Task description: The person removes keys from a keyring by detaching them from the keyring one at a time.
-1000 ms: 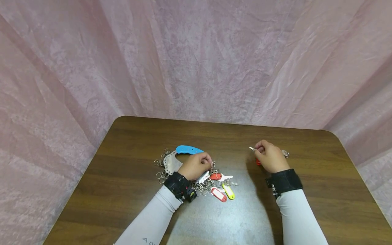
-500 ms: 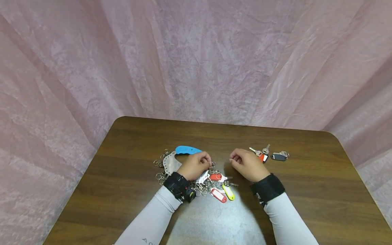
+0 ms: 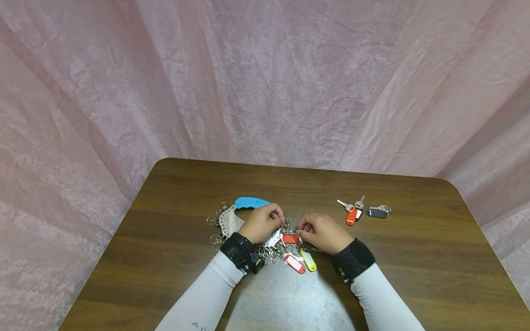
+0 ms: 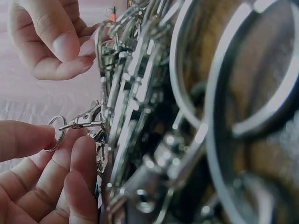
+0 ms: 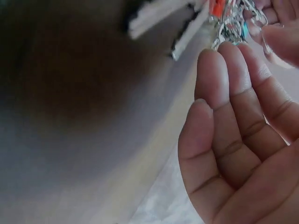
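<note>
Keyring [image 4: 64,134] pinched, the left hand [image 3: 261,224] seemingly steadies the clips [image 4: 133,91]; the right hand [image 3: 325,233], grip unclear, likely next needs a pinch by the red tag [image 3: 290,239].

Right hand [image 5: 238,135] near metal clasps [image 5: 232,25], fingers bent; orange-red tag [image 5: 217,8], two blurred keys [image 5: 161,16] at top.

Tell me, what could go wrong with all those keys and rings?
The little ring pinched by the left fingers might slip, because it's so thin. The metal clips are crowded together, so one pull could tangle them. And the yellow tag lies right by a red tag, so someone could grab the wrong one.
</note>
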`<control>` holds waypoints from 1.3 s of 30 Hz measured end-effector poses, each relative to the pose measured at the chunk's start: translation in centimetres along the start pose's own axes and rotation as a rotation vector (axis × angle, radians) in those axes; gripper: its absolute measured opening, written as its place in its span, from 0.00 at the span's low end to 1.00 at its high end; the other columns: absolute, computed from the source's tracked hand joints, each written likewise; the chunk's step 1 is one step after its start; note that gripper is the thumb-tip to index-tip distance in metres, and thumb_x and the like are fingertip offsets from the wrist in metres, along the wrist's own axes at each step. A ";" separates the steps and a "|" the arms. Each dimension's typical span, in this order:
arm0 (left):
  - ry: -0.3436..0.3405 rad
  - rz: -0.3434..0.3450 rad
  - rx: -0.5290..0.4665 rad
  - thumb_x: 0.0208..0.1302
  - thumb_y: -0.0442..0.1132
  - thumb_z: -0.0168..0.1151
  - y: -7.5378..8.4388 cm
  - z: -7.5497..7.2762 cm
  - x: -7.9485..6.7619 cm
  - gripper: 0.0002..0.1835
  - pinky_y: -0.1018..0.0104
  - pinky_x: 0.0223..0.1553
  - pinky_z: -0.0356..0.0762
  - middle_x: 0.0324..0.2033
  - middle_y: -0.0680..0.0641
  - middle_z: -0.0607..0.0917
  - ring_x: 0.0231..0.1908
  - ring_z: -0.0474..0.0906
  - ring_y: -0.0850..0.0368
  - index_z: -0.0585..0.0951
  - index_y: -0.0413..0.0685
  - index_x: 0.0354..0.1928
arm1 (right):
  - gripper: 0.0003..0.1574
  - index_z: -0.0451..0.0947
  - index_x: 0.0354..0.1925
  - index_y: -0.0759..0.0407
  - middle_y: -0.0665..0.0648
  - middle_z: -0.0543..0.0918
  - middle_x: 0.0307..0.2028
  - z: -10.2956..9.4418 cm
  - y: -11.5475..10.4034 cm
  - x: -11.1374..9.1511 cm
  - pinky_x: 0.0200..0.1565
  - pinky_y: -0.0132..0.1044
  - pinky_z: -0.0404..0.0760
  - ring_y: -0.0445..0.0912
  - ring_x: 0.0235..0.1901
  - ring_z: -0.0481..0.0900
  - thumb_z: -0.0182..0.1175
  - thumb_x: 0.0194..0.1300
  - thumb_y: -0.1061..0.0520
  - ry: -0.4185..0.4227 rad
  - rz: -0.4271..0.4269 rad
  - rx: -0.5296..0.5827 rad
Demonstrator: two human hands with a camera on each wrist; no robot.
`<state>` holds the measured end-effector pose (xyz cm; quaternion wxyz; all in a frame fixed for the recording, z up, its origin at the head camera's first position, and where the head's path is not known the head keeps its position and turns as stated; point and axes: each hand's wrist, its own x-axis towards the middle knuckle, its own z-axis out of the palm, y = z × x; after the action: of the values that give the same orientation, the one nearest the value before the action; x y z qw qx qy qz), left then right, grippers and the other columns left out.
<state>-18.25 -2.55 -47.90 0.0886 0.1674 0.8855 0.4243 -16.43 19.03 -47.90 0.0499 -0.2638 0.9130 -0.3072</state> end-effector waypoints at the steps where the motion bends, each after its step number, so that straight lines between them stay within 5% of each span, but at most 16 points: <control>1: 0.001 -0.002 0.001 0.62 0.39 0.59 0.0 0.0 0.0 0.02 0.67 0.29 0.72 0.26 0.56 0.78 0.27 0.73 0.63 0.76 0.51 0.33 | 0.05 0.76 0.28 0.48 0.43 0.75 0.21 0.1 0.0 0.0 0.26 0.31 0.73 0.34 0.22 0.72 0.64 0.57 0.56 -0.005 -0.001 -0.001; 39: -0.025 -0.040 0.019 0.61 0.38 0.59 0.4 0.7 -0.1 0.02 0.66 0.35 0.73 0.29 0.56 0.79 0.32 0.74 0.62 0.76 0.52 0.34 | 0.08 0.75 0.25 0.49 0.42 0.72 0.18 0.9 0.1 0.1 0.23 0.32 0.69 0.36 0.19 0.69 0.64 0.55 0.60 0.024 0.018 -0.057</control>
<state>-17.81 -1.86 -48.04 0.1066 0.1560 0.8914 0.4119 -16.37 18.59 -48.69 0.0342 -0.2530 0.9243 -0.2838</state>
